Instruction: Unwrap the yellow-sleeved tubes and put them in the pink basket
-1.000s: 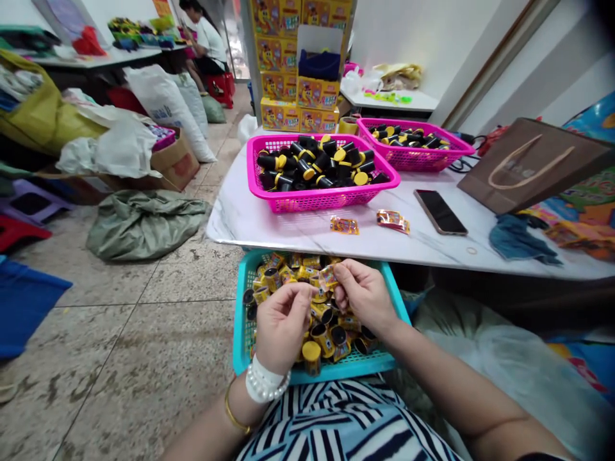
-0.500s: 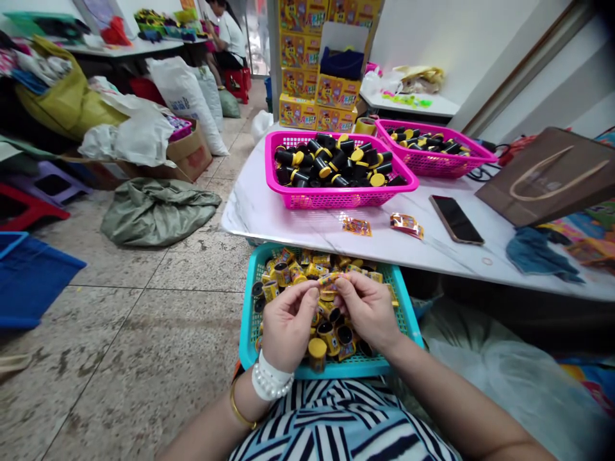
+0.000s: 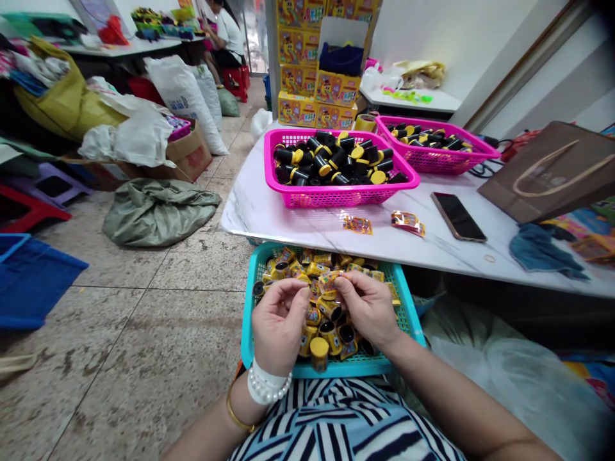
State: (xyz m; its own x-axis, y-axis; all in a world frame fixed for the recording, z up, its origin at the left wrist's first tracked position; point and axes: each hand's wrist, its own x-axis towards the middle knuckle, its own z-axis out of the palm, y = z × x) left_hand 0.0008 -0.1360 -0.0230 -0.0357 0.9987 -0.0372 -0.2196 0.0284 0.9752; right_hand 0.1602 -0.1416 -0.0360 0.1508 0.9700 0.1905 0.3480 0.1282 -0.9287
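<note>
My right hand (image 3: pixel 368 307) pinches a small printed yellow-orange wrapper (image 3: pixel 330 282) over the turquoise basket (image 3: pixel 247 320). To its left, my left hand (image 3: pixel 281 323) has thumb and fingertips pressed together; what they hold, if anything, is too small to make out. Beneath both hands the basket is full of black cylinders in yellow printed wrappers. One wrapped piece with a yellow lid (image 3: pixel 319 353) stands upright near the basket's front edge. Two small groups of flat wrappers (image 3: pixel 357 224) lie on the white table (image 3: pixel 298 227).
On the table are a pink basket (image 3: pixel 336 197) of black cylinders with yellow lids, a second pink basket (image 3: pixel 442 161), a phone (image 3: pixel 459 216) and a brown paper bag (image 3: pixel 542 173). Stacked boxes (image 3: pixel 298 80) rise behind. A person (image 3: pixel 229 32) sits at the far left.
My left hand has moved slightly left, away from my right hand, and its fingertips have left the wrapper. The wrapper at my right fingertips now looks wider and flatter.
</note>
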